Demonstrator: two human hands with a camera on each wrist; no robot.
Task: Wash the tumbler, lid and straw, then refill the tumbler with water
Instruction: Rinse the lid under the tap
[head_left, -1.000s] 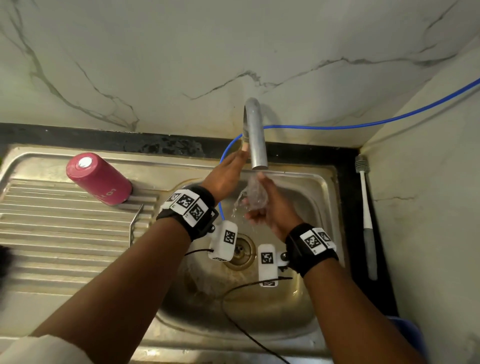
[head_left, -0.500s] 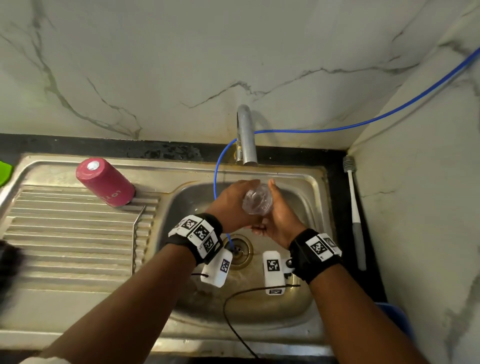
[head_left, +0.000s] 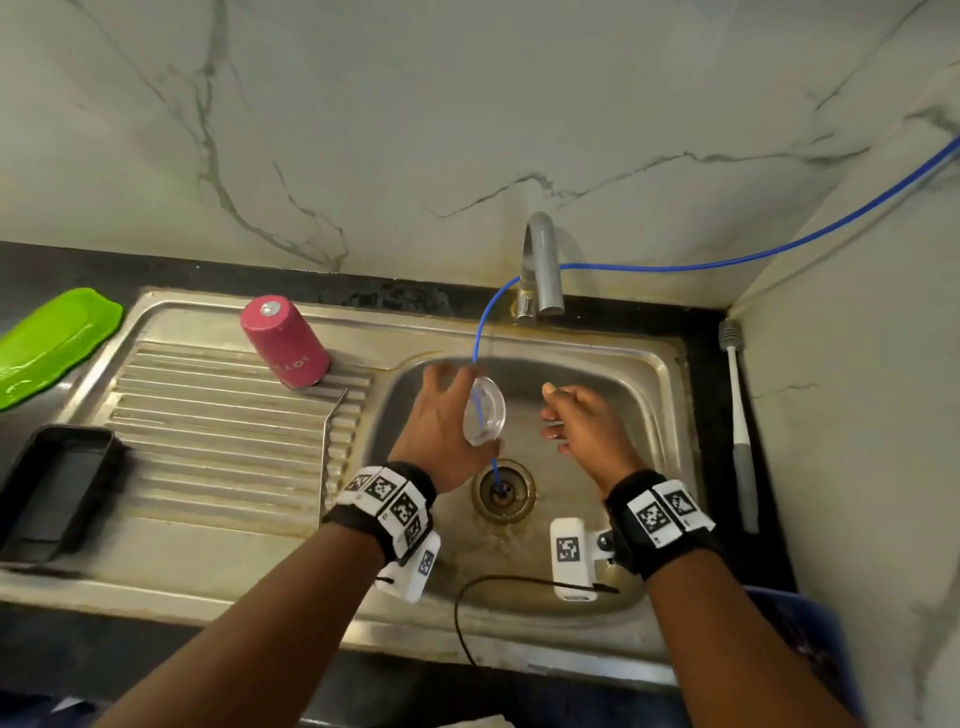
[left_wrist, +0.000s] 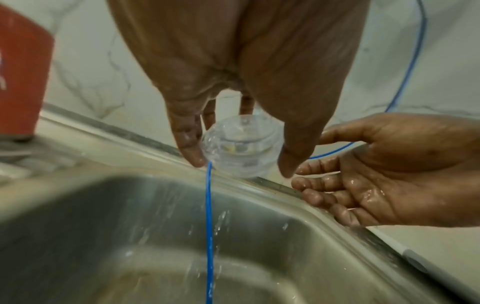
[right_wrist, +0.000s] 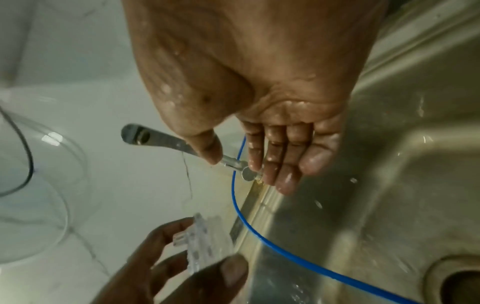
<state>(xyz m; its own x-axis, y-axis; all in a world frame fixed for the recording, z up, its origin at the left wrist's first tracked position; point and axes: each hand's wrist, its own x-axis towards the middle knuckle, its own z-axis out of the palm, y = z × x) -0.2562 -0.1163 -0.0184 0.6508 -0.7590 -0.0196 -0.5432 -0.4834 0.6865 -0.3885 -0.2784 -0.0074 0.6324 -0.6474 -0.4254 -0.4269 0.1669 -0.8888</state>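
My left hand (head_left: 457, 410) grips a clear plastic lid (head_left: 484, 411) by its rim over the sink basin (head_left: 613, 395), thumb on one side and fingers on the other. In the left wrist view the wet lid (left_wrist: 241, 148) drips between my fingertips. My right hand (head_left: 571, 421) hovers just right of the lid, wet, fingers straight, holding nothing. The right wrist view shows its fingers (right_wrist: 280, 160) spread, with the lid (right_wrist: 205, 242) lower left. The pink tumbler (head_left: 283, 348) stands upside down on the drainboard. A thin metal straw (head_left: 326, 457) lies beside it.
The tap (head_left: 543, 265) rises behind the basin, with a blue hose (head_left: 480, 332) running down to the drain (head_left: 503, 491). A long brush (head_left: 737, 415) lies on the right counter. A green tray (head_left: 52, 343) and a black tray (head_left: 57, 483) sit at the left.
The lid was under the tap in my right hand while my left hand was at the tap. Both hands then held it lower down. Now only my left hand holds it; my right has drawn away.
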